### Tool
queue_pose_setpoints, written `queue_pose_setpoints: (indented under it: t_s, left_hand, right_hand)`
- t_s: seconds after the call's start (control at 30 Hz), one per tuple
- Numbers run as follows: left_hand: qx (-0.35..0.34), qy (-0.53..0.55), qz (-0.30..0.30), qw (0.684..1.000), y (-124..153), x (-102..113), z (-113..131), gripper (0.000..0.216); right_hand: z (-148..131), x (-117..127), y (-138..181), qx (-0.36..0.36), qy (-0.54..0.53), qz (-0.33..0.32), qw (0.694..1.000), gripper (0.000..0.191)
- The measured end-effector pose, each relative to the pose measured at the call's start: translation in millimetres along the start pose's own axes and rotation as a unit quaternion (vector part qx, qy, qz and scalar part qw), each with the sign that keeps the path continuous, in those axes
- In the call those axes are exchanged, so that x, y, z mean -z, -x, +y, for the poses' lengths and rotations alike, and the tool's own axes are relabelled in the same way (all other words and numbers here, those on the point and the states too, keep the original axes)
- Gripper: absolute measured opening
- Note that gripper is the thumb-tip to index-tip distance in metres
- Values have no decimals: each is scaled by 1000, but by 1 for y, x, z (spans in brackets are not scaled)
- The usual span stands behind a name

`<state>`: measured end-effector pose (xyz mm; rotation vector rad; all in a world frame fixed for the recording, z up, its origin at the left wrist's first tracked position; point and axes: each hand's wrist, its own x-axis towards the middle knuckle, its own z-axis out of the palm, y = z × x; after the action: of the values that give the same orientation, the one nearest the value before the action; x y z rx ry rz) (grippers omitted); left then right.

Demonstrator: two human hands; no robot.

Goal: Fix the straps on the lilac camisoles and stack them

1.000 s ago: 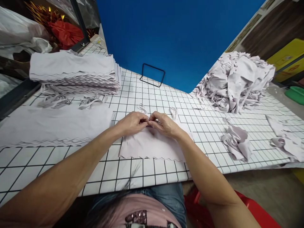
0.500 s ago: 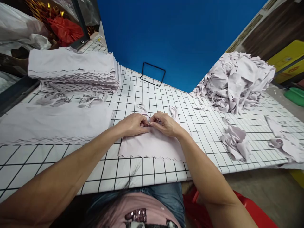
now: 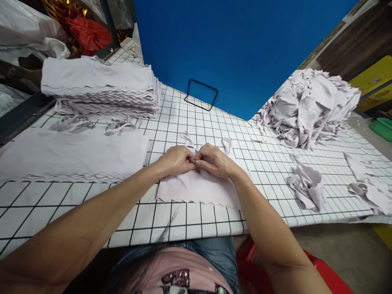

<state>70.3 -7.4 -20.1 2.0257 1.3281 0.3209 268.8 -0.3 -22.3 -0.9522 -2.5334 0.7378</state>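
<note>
A pale lilac strappy top [image 3: 199, 188] lies flat in front of me, its wavy edge toward me and its thin straps [image 3: 227, 145] pointing away. My left hand [image 3: 179, 160] pinches the top's upper edge near the middle. Close against it, my right hand [image 3: 216, 161] pinches the same edge, with thumb and fingertips together. The fingertips of both hands nearly touch, and what lies exactly between them is too small to make out. Left of my hands is a flat layered pile of similar tops [image 3: 76, 155], with straps bunched at its far side.
A taller folded stack [image 3: 101, 81] stands at the back left. A big crumpled heap [image 3: 312, 106] lies at the back right, with loose crumpled pieces [image 3: 308, 185] nearer. A blue panel [image 3: 232, 49] rises behind the grid-patterned table [image 3: 183, 222]; a black wire frame [image 3: 200, 94] is before it.
The view has shifted slightly, so the table's contents sit a little further right. Both hands stay at the top's upper edge, with their fingertips drawn a little closer together.
</note>
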Motion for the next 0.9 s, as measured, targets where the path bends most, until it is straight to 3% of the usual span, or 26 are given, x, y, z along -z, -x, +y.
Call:
queue_pose_setpoints:
  t_s: [0.27,0.53,0.9]
  left_hand:
    - [3,-7,-11,1000,0,1,1,19]
    - [-1,-29,3,1000,-2,-1,-2,20]
    - [4,-32,5,999,-1,-1,1,18]
  right_hand:
    - [-6,3,1,-4,56,-18,998,10]
    - [-5,-1,-2,-4,37,20,999,9]
    - [-6,-1,-1,-5,56,1,998,10]
